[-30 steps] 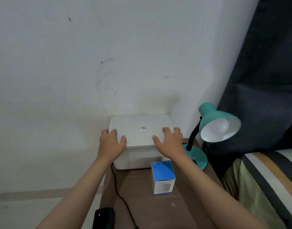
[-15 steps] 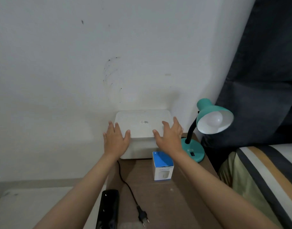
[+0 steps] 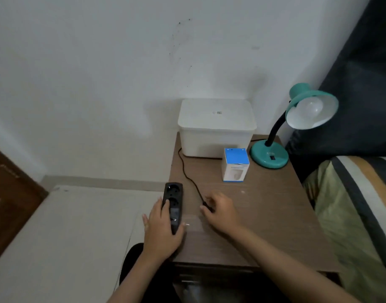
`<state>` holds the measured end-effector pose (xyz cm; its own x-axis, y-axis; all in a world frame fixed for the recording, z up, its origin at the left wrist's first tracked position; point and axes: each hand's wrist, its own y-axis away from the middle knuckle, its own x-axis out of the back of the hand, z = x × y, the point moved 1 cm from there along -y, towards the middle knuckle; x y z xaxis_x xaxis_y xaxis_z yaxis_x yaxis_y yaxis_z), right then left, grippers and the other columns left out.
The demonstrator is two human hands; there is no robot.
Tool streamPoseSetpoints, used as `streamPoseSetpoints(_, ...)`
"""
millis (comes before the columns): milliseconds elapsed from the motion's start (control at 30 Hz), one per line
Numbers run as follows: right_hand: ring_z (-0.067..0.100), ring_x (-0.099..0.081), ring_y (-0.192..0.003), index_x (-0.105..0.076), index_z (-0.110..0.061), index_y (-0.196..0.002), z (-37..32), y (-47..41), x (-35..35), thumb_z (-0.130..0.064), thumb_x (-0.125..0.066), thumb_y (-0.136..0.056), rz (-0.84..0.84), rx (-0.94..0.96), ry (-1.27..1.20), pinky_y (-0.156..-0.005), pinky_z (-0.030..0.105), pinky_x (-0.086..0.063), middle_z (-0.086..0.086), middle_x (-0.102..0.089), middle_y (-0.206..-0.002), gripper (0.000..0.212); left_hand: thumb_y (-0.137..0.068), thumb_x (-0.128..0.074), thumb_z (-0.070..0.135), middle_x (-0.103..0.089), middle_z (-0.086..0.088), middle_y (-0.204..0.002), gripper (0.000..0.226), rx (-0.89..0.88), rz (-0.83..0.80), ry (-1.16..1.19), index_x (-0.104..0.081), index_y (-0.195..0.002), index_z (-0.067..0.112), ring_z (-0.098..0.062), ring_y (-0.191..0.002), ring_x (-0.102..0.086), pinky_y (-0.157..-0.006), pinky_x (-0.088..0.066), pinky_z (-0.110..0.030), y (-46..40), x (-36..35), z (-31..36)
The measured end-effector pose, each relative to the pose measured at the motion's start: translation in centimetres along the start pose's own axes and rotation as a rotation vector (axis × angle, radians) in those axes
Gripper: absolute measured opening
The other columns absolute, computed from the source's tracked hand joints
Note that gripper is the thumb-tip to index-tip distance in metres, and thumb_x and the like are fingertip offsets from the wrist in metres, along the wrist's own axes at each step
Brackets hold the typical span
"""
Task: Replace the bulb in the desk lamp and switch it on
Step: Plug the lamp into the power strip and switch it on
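One teal desk lamp point(image 3: 297, 127) at right of frame on the tabletop point(image 3: 264, 204), white bulb point(image 3: 311, 109) in its shade. One blue-white bulb box point(image 3: 235, 165), one white bin point(image 3: 216, 127). Left hand point(image 3: 161, 228) wrapped around black power strip point(image 3: 173, 202); right hand point(image 3: 220, 209) pinching cord plug point(image 3: 206, 204).

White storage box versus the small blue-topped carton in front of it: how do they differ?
The white storage box is far larger, plain white and lidded; the carton is small, with a blue top and a printed front. The storage box sits against the wall; the carton stands nearer the person. Both rest on the table.
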<state>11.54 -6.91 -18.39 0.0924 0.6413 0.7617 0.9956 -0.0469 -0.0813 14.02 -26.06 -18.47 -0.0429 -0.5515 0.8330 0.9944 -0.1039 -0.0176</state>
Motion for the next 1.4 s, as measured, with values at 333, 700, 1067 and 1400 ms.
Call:
streamPoseSetpoints(333,0.021,-0.065,-0.086,-0.069,-0.01,-0.099,-1.9,-1.2,-1.0,-0.018,-0.066,-0.078,0.022,-0.254,-0.06,-0.077,0.03,-0.052,0.005,-0.071,-0.087,0.022,-0.081,-0.055,0.043,-0.025,-0.015,-0.153,0.08,0.023,0.036,0.138,-0.024,-0.145,0.006,-0.03,-0.139,-0.026,-0.115,-0.025,-0.044,1.1,0.0,-0.3)
streamPoseSetpoints(700,0.005,-0.059,-0.065,-0.062,-0.022,-0.071,-8.2,-4.2,-0.8,-0.009,-0.075,-0.073,0.237,-0.167,-0.543,-0.064,0.015,-0.047,-0.01,-0.062,-0.067,0.018,-0.084,-0.062,0.035,-0.027,-0.015,-0.153,0.076,0.009,0.063,0.121,-0.026,-0.144,0.005,-0.031,-0.139,-0.026,-0.114,-0.026,-0.047,1.1,-0.2,-0.3)
streamPoseSetpoints(1067,0.012,-0.063,-0.074,-0.07,-0.011,-0.088,-7.8,-3.8,-4.4,-0.012,-0.072,-0.078,0.111,-0.085,-0.293,-0.07,0.028,-0.054,0.003,-0.07,-0.085,0.01,-0.081,-0.058,0.039,-0.03,-0.015,-0.151,0.077,-0.007,0.086,0.157,-0.027,-0.144,0.006,-0.029,-0.138,-0.029,-0.112,-0.031,-0.048,1.0,-0.6,-0.8)
streamPoseSetpoints(1400,-0.002,-0.054,-0.062,-0.069,-0.013,-0.083,-7.3,-4.8,-4.6,-0.013,-0.075,-0.074,0.11,-0.104,-0.303,-0.06,0.01,-0.042,-0.006,-0.064,-0.072,0.011,-0.08,-0.062,0.037,-0.034,-0.015,-0.149,0.075,-0.015,0.125,0.166,-0.032,-0.141,0.005,-0.029,-0.135,-0.034,-0.109,-0.036,-0.044,1.0,-0.8,-1.0)
